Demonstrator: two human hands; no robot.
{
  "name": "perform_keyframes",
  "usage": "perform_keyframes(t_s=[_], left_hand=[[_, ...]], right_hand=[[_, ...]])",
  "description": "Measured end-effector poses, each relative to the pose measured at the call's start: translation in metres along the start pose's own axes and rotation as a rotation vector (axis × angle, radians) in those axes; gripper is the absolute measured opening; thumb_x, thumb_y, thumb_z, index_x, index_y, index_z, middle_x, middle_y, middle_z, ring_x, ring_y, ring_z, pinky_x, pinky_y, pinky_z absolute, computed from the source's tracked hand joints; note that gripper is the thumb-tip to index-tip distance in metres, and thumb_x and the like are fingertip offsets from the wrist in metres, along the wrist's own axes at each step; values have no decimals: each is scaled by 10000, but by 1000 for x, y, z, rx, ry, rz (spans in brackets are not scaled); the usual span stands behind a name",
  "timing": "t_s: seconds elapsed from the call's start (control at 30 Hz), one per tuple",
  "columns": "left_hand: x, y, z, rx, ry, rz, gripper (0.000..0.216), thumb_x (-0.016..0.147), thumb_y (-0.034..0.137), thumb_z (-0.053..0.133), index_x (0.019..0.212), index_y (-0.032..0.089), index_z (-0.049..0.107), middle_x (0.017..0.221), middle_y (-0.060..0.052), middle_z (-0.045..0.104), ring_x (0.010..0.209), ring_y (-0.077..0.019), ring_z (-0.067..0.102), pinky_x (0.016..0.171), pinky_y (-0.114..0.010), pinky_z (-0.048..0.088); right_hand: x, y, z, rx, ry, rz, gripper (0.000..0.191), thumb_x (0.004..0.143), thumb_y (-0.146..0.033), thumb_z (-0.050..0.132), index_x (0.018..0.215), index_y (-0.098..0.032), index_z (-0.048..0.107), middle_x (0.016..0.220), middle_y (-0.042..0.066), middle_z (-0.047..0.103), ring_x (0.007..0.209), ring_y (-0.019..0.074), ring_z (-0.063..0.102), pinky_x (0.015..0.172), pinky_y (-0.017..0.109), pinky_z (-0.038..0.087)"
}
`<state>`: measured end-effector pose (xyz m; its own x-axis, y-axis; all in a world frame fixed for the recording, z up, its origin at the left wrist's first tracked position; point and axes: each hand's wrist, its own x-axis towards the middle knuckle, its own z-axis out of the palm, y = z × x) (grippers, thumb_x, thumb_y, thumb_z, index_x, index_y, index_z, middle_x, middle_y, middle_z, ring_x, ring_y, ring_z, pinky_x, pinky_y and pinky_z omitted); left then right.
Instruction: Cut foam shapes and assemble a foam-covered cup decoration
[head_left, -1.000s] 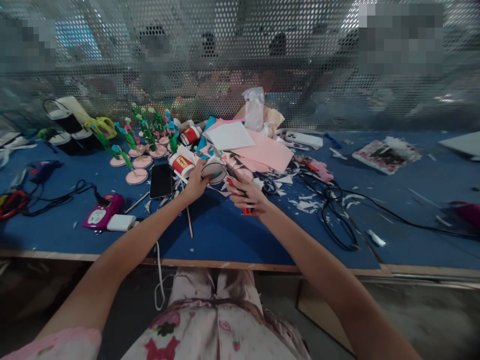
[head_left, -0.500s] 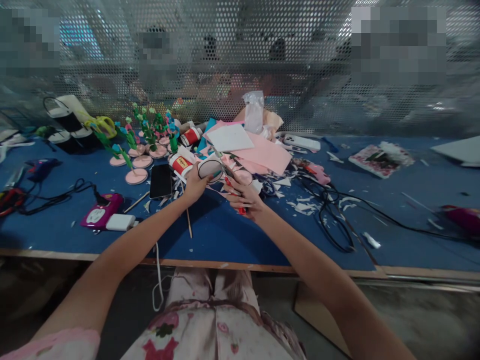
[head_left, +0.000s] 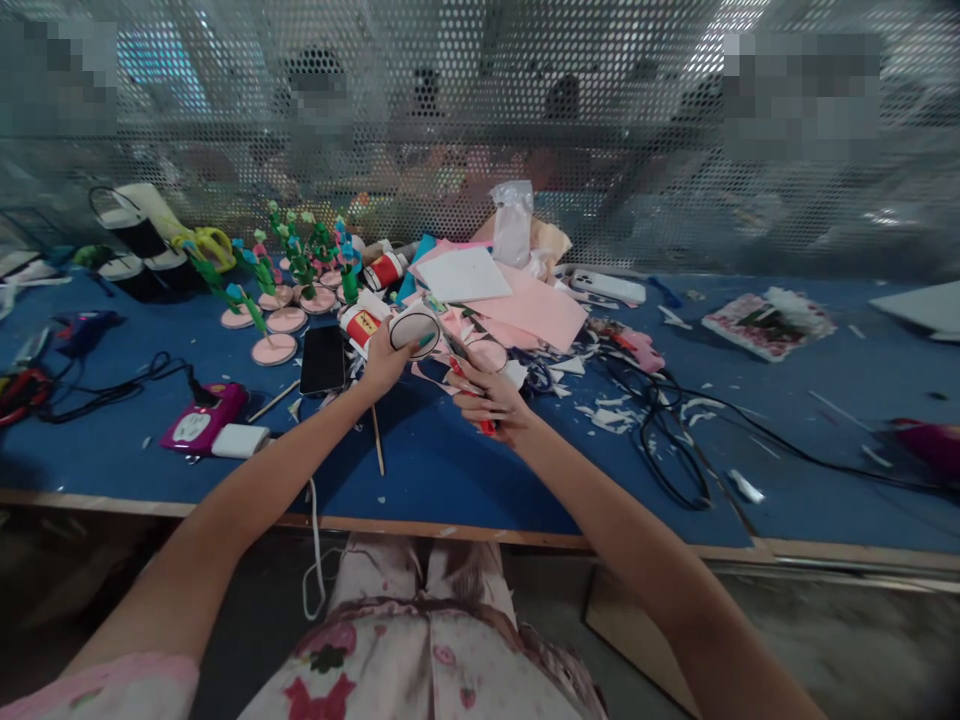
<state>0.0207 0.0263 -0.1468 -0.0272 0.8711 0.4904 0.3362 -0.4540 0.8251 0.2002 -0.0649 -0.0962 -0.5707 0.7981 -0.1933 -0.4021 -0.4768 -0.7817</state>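
My left hand (head_left: pixel 386 362) is closed on a round pale piece with a dark rim (head_left: pixel 414 332), its thumb lying across the face. Just to the right, my right hand (head_left: pixel 491 402) grips red-handled scissors (head_left: pixel 456 352), blades pointing up and toward the piece. A small gap seems to separate the blades from the rim. Behind my left hand lies a red and white roll (head_left: pixel 360 327). A pink disc (head_left: pixel 487 355) rests beyond the scissors, among paper scraps.
Green stems on pink discs (head_left: pixel 274 349) stand at the left near a black phone (head_left: pixel 322 360). Pink sheets (head_left: pixel 544 310) and a white board (head_left: pixel 463 275) are piled behind. A purple device (head_left: pixel 202 420) sits front left; black cable (head_left: pixel 664 460) loops at the right.
The round piece has shifted slightly left and turned its face more toward me. The scissors' blades have come away from its edge. Both hands keep their hold.
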Motion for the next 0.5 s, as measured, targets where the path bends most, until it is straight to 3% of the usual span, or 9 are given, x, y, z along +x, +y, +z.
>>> perform_keyframes(t_s=[0.2, 0.5], left_hand=[[0, -1, -2, -21, -40, 19, 442, 630, 365, 687, 990, 157, 536, 902, -66, 644, 854, -228, 617, 822, -391, 496], [0, 1, -4, -56, -104, 49, 418, 649, 389, 680, 972, 165, 536, 905, -59, 641, 852, -211, 616, 802, -367, 506]], right_hand=[[-6, -4, 7, -19, 15, -13, 356, 990, -164, 169, 1244, -366, 315, 607, -97, 249, 283, 9, 112, 271, 92, 153], [-3, 0, -1, -57, -8, -31, 381, 983, -207, 250, 1303, -410, 288, 618, -103, 267, 298, 1, 99, 282, 89, 167]])
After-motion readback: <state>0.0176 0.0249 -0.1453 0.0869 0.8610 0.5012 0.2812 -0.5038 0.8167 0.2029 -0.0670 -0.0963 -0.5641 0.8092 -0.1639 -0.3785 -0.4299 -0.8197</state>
